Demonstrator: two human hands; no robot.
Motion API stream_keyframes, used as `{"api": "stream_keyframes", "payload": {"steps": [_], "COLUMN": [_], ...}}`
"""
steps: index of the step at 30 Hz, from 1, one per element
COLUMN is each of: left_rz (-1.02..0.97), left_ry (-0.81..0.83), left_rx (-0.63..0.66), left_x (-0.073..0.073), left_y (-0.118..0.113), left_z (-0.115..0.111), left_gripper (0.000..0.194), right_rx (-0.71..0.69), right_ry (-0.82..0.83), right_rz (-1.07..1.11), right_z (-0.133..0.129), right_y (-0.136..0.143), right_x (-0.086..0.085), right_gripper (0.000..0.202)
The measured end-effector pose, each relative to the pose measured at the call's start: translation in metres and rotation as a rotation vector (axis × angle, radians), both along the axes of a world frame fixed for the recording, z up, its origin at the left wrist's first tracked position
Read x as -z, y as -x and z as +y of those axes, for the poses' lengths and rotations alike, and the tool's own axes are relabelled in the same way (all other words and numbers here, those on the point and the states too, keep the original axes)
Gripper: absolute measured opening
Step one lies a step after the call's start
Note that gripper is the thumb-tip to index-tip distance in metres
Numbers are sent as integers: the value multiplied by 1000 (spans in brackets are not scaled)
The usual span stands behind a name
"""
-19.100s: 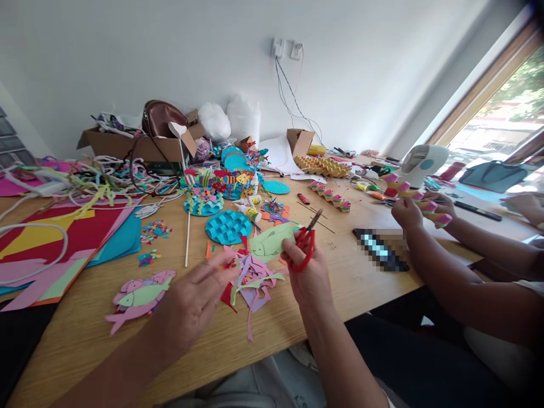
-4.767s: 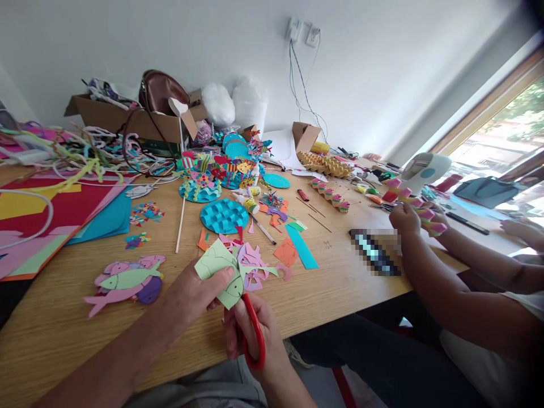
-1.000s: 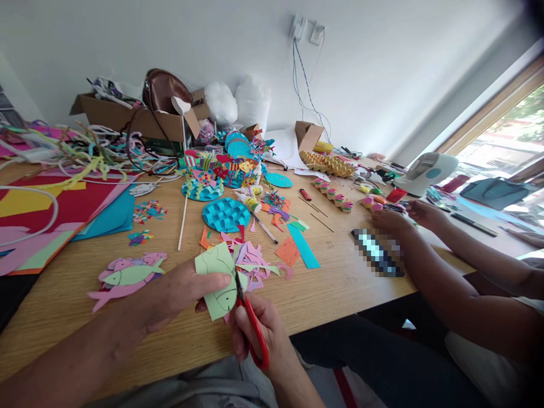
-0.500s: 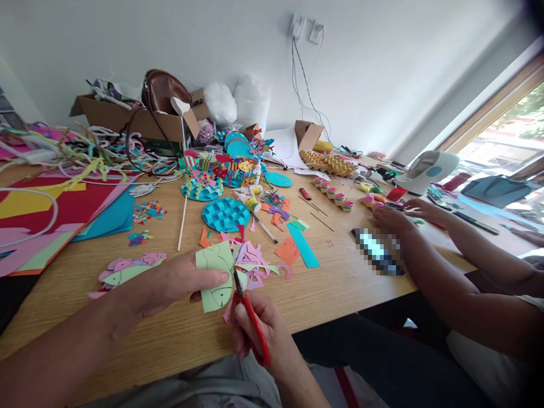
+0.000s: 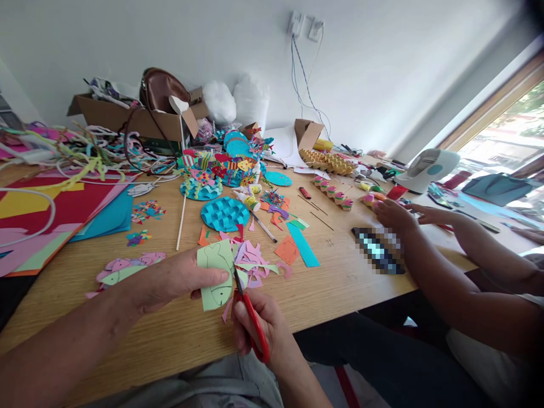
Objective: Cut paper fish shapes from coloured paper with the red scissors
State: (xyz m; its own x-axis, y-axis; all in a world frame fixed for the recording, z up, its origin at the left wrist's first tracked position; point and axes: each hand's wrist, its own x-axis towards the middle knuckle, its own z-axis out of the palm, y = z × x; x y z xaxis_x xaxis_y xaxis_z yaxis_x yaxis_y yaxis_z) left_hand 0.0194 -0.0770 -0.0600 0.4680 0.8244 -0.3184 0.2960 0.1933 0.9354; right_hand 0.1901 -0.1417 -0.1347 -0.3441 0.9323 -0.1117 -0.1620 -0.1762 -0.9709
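Note:
My left hand [image 5: 178, 279] pinches a piece of light green paper [image 5: 216, 258] between thumb and fingers; fish outlines are drawn on it. In my right hand [image 5: 261, 320] is a pair of scissors [image 5: 256, 328] with red handles, its dark blades at the paper's right edge. A cut part of the green paper hangs beside the blades. Beyond the hands lies a heap of pink and green paper scraps [image 5: 255, 263]. Cut-out paper fish [image 5: 117, 276], pink and green, are piled near my left forearm.
A blue woven paper disc [image 5: 225, 213], a pen [image 5: 264, 228] and a glue bottle [image 5: 247, 199] lie beyond the scraps. Coloured paper sheets [image 5: 102, 215] are stacked at left. To the right, a co-worker's hands [image 5: 395, 215] work near a blurred-out phone [image 5: 376, 252].
My hands, the green paper and the scissors stay almost in place. The co-worker's hands have shifted slightly at the right.

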Motion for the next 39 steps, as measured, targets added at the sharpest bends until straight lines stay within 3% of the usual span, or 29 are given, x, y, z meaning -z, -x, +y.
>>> {"api": "stream_keyframes", "payload": {"steps": [4, 7, 13, 15, 19, 21, 28, 31, 35, 36, 39], "left_rz": [-60, -108, -97, -75, -13, -16, 39, 5, -121, -192, -306], "left_ry": [77, 105, 30, -33, -60, -38, -71, -159, -354, -339, -164], "left_rx": [49, -11, -97, -87, 114, 211, 313, 179, -244, -300, -311], "left_x": [-8, -11, -10, -6, -1, -2, -11, -16, -17, -15, -3], "left_y": [-3, -8, -10, -8, -7, -10, -14, -10, -4, -4, -6], "left_z": [1, 3, 15, 22, 30, 30, 32, 29, 8, 0, -19], "left_gripper": [9, 18, 24, 22, 18, 19, 12, 14, 16, 16, 19], "right_rx": [10, -1, -90, -57, 321, 432, 237, 303, 548, 589, 655], "right_ry": [28, 51, 98, 75, -168, -223, -264, -246, -264, -269, -284], "right_rz": [-5, 3, 13, 16, -42, -116, -88, -36, 52, 69, 129], "right_z": [2, 3, -3, -4, 8, 20, 51, 55, 56, 56, 56], "right_y": [1, -1, -24, -34, -41, -37, -18, -16, -13, -12, -6], "right_x": [-3, -8, -12, -15, -34, -47, -69, -69, -66, -64, -59], "right_gripper": [51, 53, 48, 46, 33, 29, 25, 25, 23, 22, 21]}}
